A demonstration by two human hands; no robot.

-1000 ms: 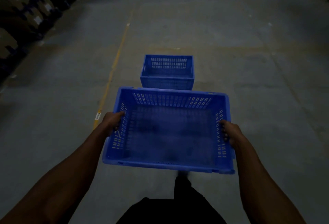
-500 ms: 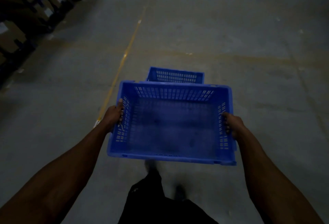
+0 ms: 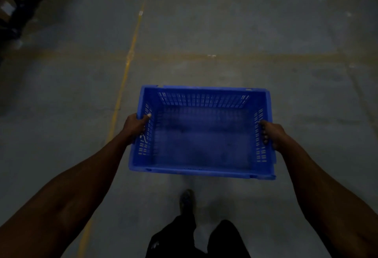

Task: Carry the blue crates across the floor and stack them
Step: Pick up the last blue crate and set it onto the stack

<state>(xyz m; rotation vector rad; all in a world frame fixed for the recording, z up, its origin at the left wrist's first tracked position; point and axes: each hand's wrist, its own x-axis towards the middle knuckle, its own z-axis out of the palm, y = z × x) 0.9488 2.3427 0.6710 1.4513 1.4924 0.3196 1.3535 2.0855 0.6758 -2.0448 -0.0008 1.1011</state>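
Note:
I hold an empty blue slotted crate [image 3: 202,134] level in front of me, above the grey floor. My left hand [image 3: 136,125] grips its left side wall, thumb over the rim. My right hand [image 3: 272,133] grips the right side wall, fingers curled inside. The second blue crate that stood on the floor ahead is hidden behind the one I carry; only a thin blue edge [image 3: 184,87] shows along the far rim, and I cannot tell if it belongs to it.
A yellow floor line [image 3: 131,53] runs from the far middle down to the lower left. Dark racks with cardboard boxes [image 3: 14,1] stand at the far left. My legs and one foot [image 3: 186,198] show below the crate. Bare concrete lies to the right.
I have walked forward with the crate. The floor crate ahead has slid under the carried crate's far rim and out of sight.

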